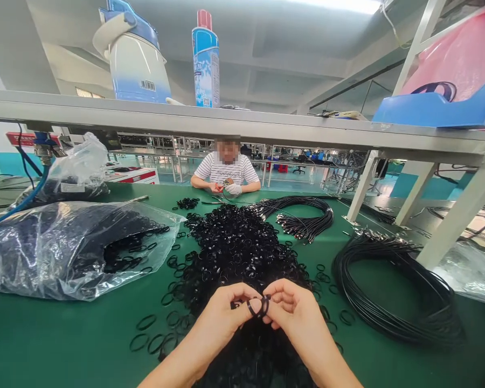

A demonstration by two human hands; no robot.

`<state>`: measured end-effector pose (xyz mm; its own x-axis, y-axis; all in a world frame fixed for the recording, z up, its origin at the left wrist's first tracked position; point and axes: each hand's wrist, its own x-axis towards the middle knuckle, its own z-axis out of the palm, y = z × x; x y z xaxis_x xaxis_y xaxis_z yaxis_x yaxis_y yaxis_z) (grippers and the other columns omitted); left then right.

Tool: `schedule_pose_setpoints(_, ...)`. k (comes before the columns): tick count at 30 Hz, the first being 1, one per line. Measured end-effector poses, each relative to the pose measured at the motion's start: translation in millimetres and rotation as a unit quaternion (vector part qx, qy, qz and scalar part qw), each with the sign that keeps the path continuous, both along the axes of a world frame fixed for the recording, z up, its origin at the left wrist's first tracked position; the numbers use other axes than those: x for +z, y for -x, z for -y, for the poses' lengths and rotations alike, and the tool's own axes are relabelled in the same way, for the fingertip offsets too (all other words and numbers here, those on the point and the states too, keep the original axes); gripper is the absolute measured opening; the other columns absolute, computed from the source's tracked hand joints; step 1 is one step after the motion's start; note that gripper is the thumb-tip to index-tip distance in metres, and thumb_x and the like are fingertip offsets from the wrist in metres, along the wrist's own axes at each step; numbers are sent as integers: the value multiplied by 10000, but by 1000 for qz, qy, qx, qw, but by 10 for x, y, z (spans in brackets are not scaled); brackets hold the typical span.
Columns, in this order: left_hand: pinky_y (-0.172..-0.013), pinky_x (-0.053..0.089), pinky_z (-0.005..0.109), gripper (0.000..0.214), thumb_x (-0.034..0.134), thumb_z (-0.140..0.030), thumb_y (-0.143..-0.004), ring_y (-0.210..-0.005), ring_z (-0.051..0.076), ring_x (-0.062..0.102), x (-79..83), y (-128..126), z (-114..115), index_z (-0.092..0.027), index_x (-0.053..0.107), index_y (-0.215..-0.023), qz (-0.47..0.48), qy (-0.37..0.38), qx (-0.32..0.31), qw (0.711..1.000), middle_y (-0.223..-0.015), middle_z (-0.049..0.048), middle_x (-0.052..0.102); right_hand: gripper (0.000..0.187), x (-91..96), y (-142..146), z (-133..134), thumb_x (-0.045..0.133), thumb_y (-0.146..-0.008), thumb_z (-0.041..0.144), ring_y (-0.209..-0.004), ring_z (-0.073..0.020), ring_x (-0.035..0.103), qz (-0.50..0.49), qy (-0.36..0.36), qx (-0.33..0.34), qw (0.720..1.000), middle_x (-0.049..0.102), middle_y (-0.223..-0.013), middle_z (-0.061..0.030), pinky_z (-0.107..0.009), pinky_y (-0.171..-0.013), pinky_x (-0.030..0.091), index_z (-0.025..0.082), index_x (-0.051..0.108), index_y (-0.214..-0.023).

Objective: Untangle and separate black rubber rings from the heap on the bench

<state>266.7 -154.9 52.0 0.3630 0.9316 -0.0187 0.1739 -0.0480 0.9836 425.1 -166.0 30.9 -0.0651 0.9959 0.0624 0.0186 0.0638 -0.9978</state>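
Your left hand (222, 318) and right hand (297, 318) hold black rubber rings (258, 307) in a narrow pinch above a loose heap of rings (234, 258), lower center; a slackened pinch could drop them.

Green table (44, 350) bearing black rubber O-rings (234, 253) and coiled black cables (392, 291). Co-worker's T-shirt (226, 171): black-and-white horizontal stripes. On the grey shelf (145, 119): blue-and-white spray can (206, 67) with red cap (204, 19), blue plastic tray (436, 108). Behind: pink plastic sheet (456, 48).
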Motion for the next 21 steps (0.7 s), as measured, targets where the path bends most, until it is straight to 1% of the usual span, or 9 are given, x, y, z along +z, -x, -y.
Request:
schedule_pose_setpoints(3, -569, 324, 224, 219, 590, -359, -800, -610, 113, 431, -21, 16, -34, -159, 666, -755, 3, 3, 49, 999, -671, -14, 584, 132, 26, -19, -5, 670, -720, 239, -582, -120, 574, -8, 5, -3, 1000, 606, -654, -3, -218, -551, 441, 141, 608, -784)
schedule_pose_setpoints(5, -564, 323, 215, 199, 577, -349, -803, -614, 111, 436, -23, 37, -64, -170, 643, -746, 28, 17, 84, 996, -685, -19, 575, 119, 40, -35, -14, 658, -720, 229, -575, -113, 564, -20, 5, -14, 1000, 592, -636, 8, -212, -548, 431, 142, 608, -783)
schedule_pose_setpoints(7, -545, 315, 207, 172, 561, -325, -803, -596, 105, 428, -16, 63, -89, -178, 613, -730, 61, 34, 103, 992, -693, -23, 567, 120, 45, -42, -23, 648, -718, 223, -569, -112, 557, -36, 9, -19, 999, 578, -616, 16, -207, -536, 418, 143, 609, -798)
schedule_pose_setpoints(10, -529, 311, 209, 239, 541, -365, -818, -572, 103, 410, -1, 95, -106, -174, 586, -682, 65, 35, 89, 993, -677, -23, 550, 166, 41, -33, -22, 661, -717, 259, -581, -119, 552, -44, 24, -14, 999, 578, -617, 13, -210, -528, 417, 140, 624, -826)
schedule_pose_setpoints(12, -542, 322, 217, 307, 532, -429, -827, -589, 114, 419, 10, 101, -100, -167, 600, -682, 31, 13, 73, 997, -674, -13, 556, 182, 39, -23, -14, 665, -721, 280, -603, -122, 545, -34, 23, -14, 999, 594, -653, 1, -211, -530, 419, 142, 640, -838)
schedule_pose_setpoints(14, -543, 323, 223, 303, 544, -451, -818, -590, 119, 425, 22, 86, -79, -170, 634, -751, -8, -8, 50, 999, -697, -8, 576, 177, 40, -19, -6, 653, -734, 290, -620, -125, 537, -16, 13, -16, 1000, 617, -699, -12, -214, -530, 418, 150, 658, -842)
schedule_pose_setpoints(17, -567, 333, 225, 221, 613, -401, -773, -612, 125, 454, 45, 32, -23, -193, 657, -832, -54, -46, 11, 997, -745, -16, 607, 156, 44, -20, 1, 630, -749, 285, -662, -148, 561, 20, -7, -23, 999, 656, -744, -31, -231, -550, 429, 159, 678, -828)
schedule_pose_setpoints(19, -598, 338, 223, 148, 640, -343, -749, -652, 134, 471, 60, -6, 20, -196, 646, -768, -82, -76, 8, 994, -728, -27, 607, 141, 53, -18, 8, 613, -749, 257, -681, -162, 582, 44, -20, -34, 998, 666, -740, -33, -247, -573, 439, 165, 684, -828)
schedule_pose_setpoints(21, -618, 339, 221, 94, 614, -274, -752, -675, 136, 471, 73, -28, 54, -193, 621, -704, -107, -94, 18, 990, -710, -36, 598, 136, 71, -10, 19, 596, -744, 227, -675, -161, 587, 64, -31, -43, 997, 662, -725, -23, -257, -596, 445, 174, 685, -833)
